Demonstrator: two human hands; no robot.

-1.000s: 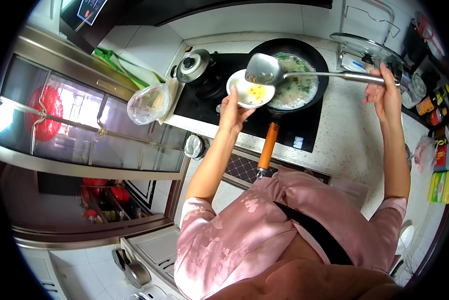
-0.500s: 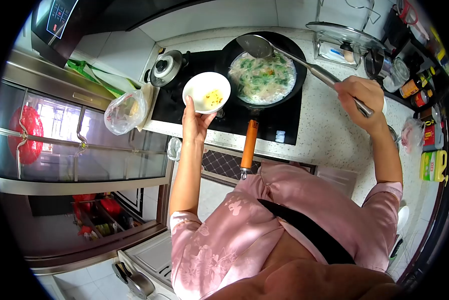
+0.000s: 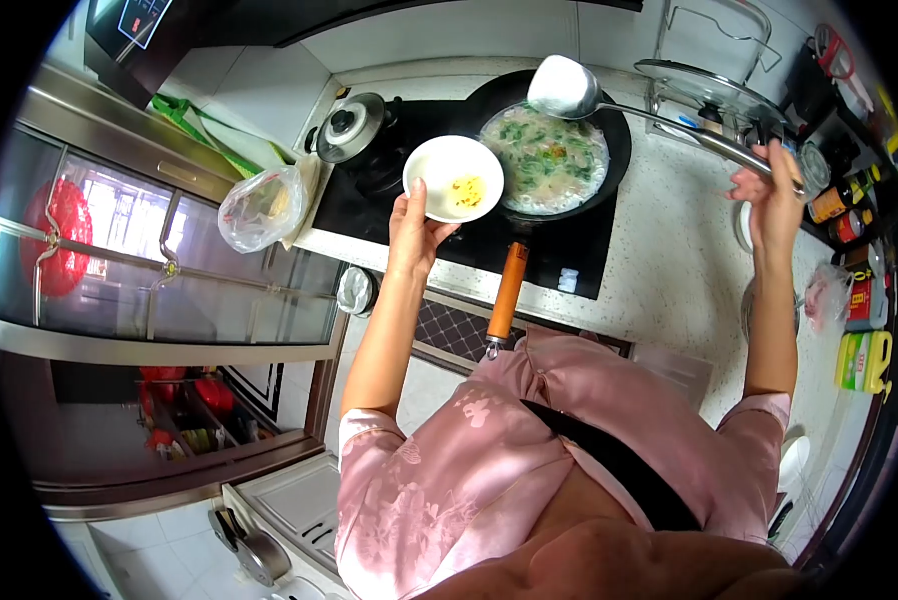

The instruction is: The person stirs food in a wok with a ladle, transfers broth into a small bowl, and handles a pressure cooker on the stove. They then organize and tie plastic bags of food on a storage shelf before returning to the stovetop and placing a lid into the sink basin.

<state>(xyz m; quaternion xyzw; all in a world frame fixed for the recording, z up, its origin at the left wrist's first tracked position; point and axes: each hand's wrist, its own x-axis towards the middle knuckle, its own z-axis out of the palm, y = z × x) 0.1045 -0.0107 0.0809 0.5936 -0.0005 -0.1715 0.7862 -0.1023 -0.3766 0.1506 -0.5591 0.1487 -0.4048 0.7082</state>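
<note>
The white bowl point(image 3: 434, 165), its underside hidden, is pinched in the fingers point(image 3: 418, 198) of the left hand point(image 3: 415, 240). Right of them sits the wok point(image 3: 619, 160), far edge partly covered by the spatula point(image 3: 566, 88), held by loosely curled fingers of the right hand point(image 3: 772, 208); bottles point(image 3: 829, 206) stand beyond these.

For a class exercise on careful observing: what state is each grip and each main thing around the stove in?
White bowl: held, yellow bits inside
Left grip: closed on the bowl
Wok: uncovered, greens in pale broth
Metal spatula: held over the wok
Right grip: loosely around the spatula handle
Glass lid: off the wok
Small pot: covered
Clear plastic bag: something inside; whether tied, unclear
Stovetop: on or off, cannot tell
</note>
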